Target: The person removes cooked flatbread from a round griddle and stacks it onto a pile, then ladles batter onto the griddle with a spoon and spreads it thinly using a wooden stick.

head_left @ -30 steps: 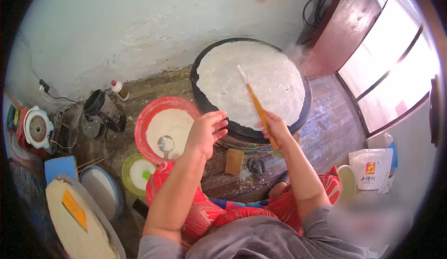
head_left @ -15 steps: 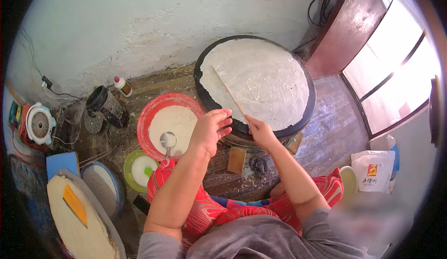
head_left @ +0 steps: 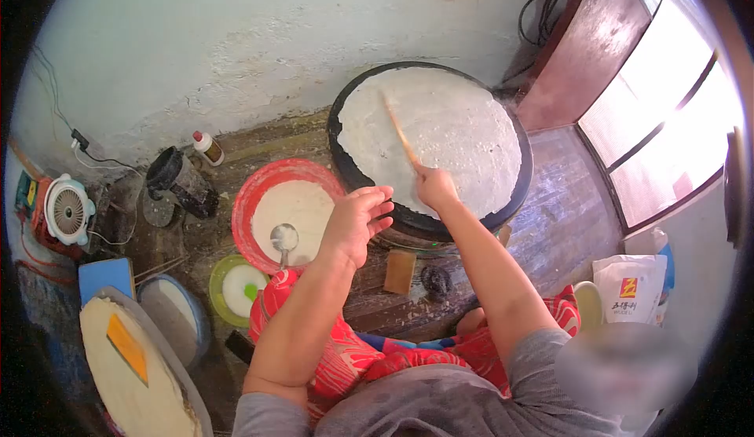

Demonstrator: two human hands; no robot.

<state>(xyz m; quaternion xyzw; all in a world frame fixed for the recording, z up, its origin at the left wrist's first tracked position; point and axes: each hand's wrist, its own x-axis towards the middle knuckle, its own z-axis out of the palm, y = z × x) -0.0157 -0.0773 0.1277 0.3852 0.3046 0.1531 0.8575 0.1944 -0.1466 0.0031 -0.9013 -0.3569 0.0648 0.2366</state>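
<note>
Right hand (head_left: 437, 189) gripping the long, flat wooden spreader (head_left: 402, 135), its blade over the thin white sheet (head_left: 463, 127) that covers most of the round black griddle (head_left: 339, 151). Left hand (head_left: 360, 221) holding nothing, fingers loosely spread beside the griddle's near edge. Just left, the round red plastic basin (head_left: 243, 217) carries creamy batter (head_left: 287, 208), a shiny metal ladle (head_left: 284, 237) dipping in. Below it, the small green bowl (head_left: 217, 294) has white liquid and something bright green inside; the blue-rimmed tub (head_left: 203, 329) contains something pale.
</note>
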